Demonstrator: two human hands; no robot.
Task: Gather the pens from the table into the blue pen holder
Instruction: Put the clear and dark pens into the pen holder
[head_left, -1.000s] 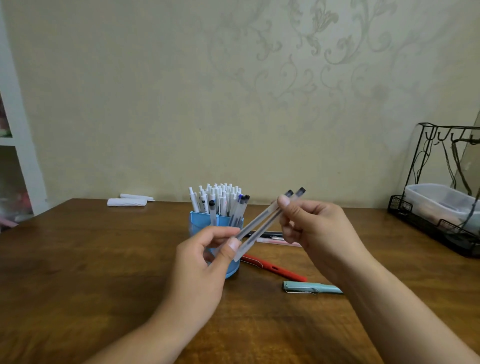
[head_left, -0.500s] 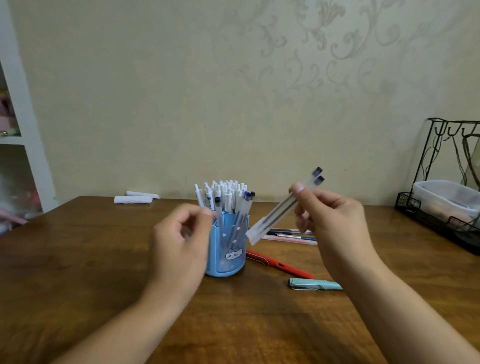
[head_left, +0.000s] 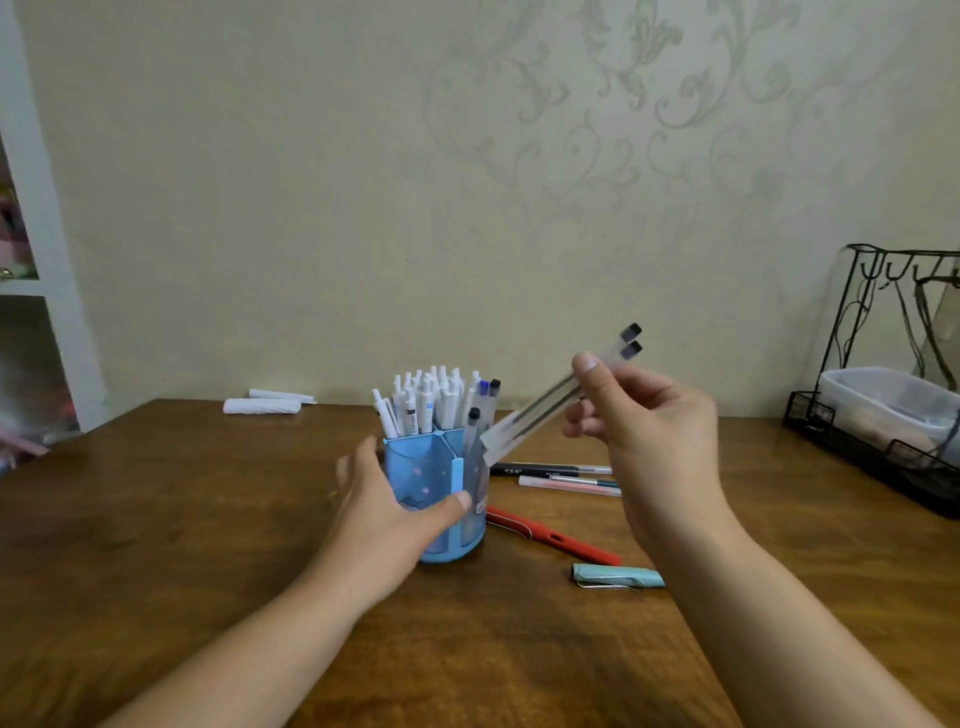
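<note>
The blue pen holder (head_left: 431, 470) stands mid-table, packed with several white pens (head_left: 426, 397). My left hand (head_left: 387, 512) wraps around the holder's near side, thumb across its front. My right hand (head_left: 644, 421) is raised to the right of the holder and pinches two clear pens with black caps (head_left: 550, 402), tilted with their lower ends just above the holder's right rim. On the table lie a red pen (head_left: 550, 535), a teal pen (head_left: 618, 576), a black pen (head_left: 540, 470) and a clear pen (head_left: 566, 483).
The wooden table (head_left: 208, 519) runs to the wall. Two white paper rolls (head_left: 265, 404) lie at the back left. A black wire rack (head_left: 883, 395) holding a clear plastic box (head_left: 893, 400) stands at the right edge. A white shelf (head_left: 36, 291) is at the left.
My left hand let go of the two clear pens, moved down and took hold of the holder. My right hand lifted the pens up and to the right.
</note>
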